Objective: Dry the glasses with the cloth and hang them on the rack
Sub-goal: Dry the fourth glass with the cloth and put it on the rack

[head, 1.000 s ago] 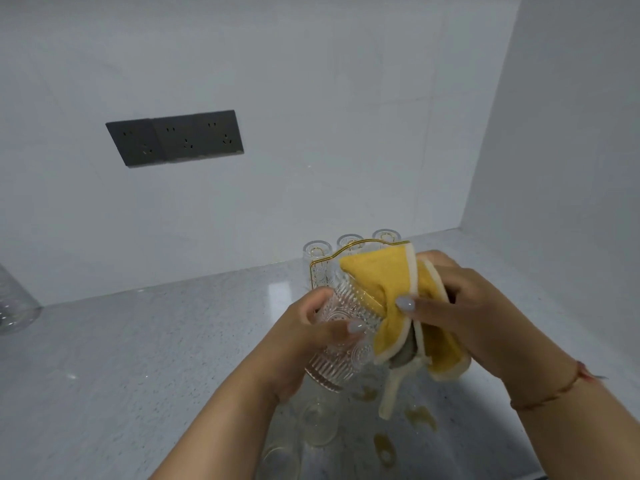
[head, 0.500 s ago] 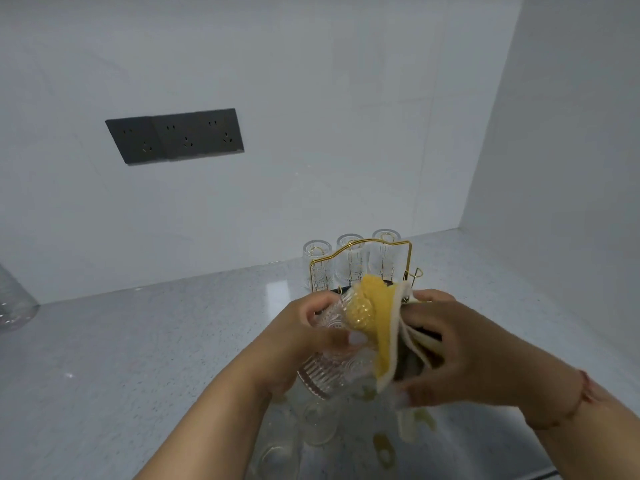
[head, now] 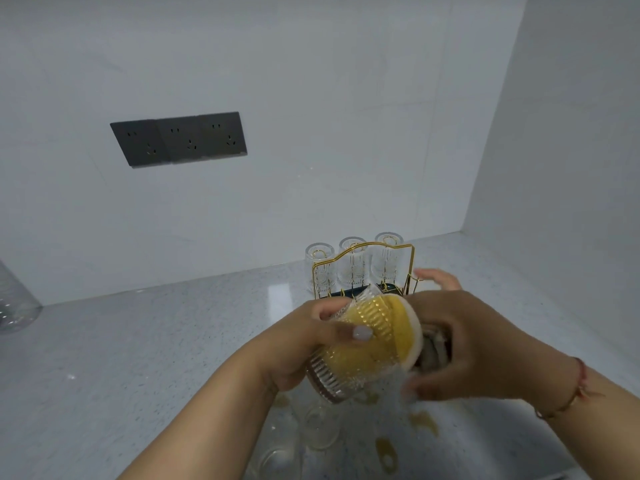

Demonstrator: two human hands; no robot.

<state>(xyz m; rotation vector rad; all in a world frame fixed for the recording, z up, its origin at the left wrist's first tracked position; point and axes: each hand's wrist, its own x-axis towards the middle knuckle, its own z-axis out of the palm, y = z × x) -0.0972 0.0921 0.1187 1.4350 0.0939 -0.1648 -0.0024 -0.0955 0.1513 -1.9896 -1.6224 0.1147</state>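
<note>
My left hand (head: 298, 348) grips a ribbed clear glass (head: 349, 368), tilted with its mouth toward the right. The yellow cloth (head: 401, 327) with a white edge is stuffed inside the glass and shows through its wall. My right hand (head: 464, 344) holds the cloth at the glass's mouth, with its fingers partly spread. Behind my hands stands a gold wire rack (head: 363, 251) on a dark base, with three glasses (head: 353, 268) hung upside down on it.
More clear glasses (head: 318, 431) lie on the grey speckled counter (head: 138, 341) below my hands. A clear container (head: 14, 303) stands at the far left edge. A dark socket panel (head: 180, 138) sits on the back wall; a side wall closes the right.
The cloth has gone from being wrapped over the glass's outside to being pushed inside it. My hands have lowered a little, and the rack's top now shows behind them.
</note>
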